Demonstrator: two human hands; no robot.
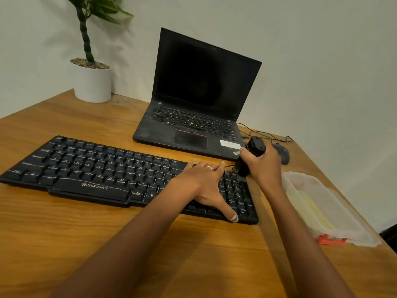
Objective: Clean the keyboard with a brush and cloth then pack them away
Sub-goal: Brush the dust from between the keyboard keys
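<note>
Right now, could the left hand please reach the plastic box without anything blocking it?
Probably not directly: the right hand, gripping the brush, and its forearm lie between the left hand and the plastic box.

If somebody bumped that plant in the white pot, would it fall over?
Probably not easily. The white pot looks wide and squat, with pebbles on top, so it likely sits heavy and low on the table. The plant stands tall and leans a little, so a hard knock up high might tip it. The round pot could roll.
</note>
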